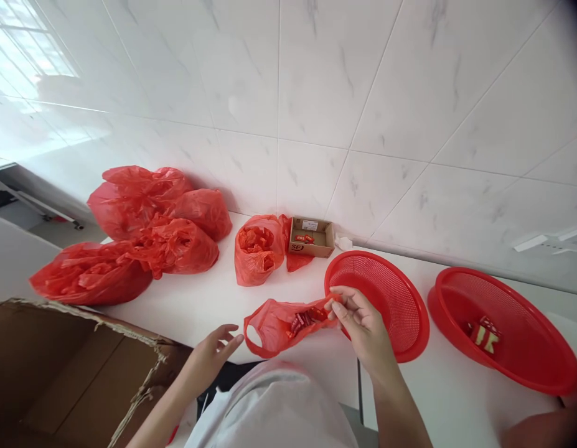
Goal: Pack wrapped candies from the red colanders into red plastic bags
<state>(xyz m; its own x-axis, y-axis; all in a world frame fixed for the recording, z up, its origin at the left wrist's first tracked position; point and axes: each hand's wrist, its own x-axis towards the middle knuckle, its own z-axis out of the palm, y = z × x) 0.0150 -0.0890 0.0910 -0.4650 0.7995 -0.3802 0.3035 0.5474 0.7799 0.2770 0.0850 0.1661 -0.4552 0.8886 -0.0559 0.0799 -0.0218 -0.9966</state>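
A red plastic bag (274,326) lies on its side at the table's front edge, with several small dark-red wrapped packets (301,322) showing in it. My right hand (363,320) pinches the bag's right end. Fingers apart, my left hand (218,351) is beside the handle loop at the left end and holds nothing; whether a fingertip touches the loop I cannot tell. Just behind my right hand sits a red mesh basket (404,298).
Several filled red bags (139,205) are grouped at the left, and another red bag (255,255) stands mid-table beside a small cardboard box (316,249). A second red basket (526,323) holds a few packets. A large open carton (83,367) is lower left. Another person's arm (540,429) shows lower right.
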